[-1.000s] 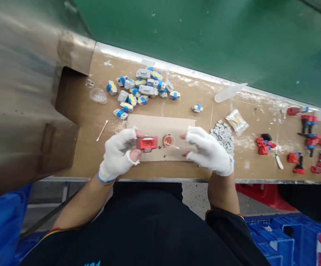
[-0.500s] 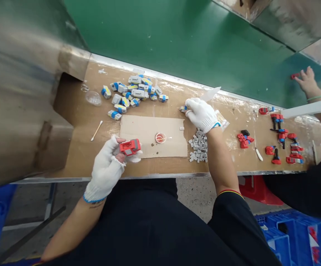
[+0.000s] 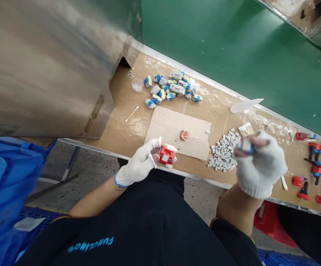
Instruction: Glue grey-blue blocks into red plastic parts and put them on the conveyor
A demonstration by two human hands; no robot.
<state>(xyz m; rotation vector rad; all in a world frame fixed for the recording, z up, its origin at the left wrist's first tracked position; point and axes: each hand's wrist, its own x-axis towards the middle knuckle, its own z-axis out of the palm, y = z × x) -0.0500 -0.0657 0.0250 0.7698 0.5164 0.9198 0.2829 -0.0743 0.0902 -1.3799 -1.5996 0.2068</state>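
Left hand (image 3: 142,161): thumb and fingers clamped on the red part (image 3: 166,155), held just off the near edge of the cardboard (image 3: 168,120), recessed face up. Right hand (image 3: 261,162): fingers closed on a grey-and-blue block (image 3: 245,146) (motion blur, exact grip hard to read), raised in front of the chips (image 3: 224,149), well apart from the left. Both hands wear white gloves, some fingertips bare.

On the cardboard: small cup (image 3: 183,136) with red stuff inside, a swab (image 3: 194,137) leaning out to the right; one loose chip (image 3: 207,131) near the right edge. Blocks (image 3: 177,88) heaped beyond it on the bench (image 3: 215,109), clear lid or dish (image 3: 137,85) beside them, another swab (image 3: 132,114) lying left. Bag of swabs (image 3: 245,129) past the chips. Red-and-blue pieces (image 3: 317,168) far right.
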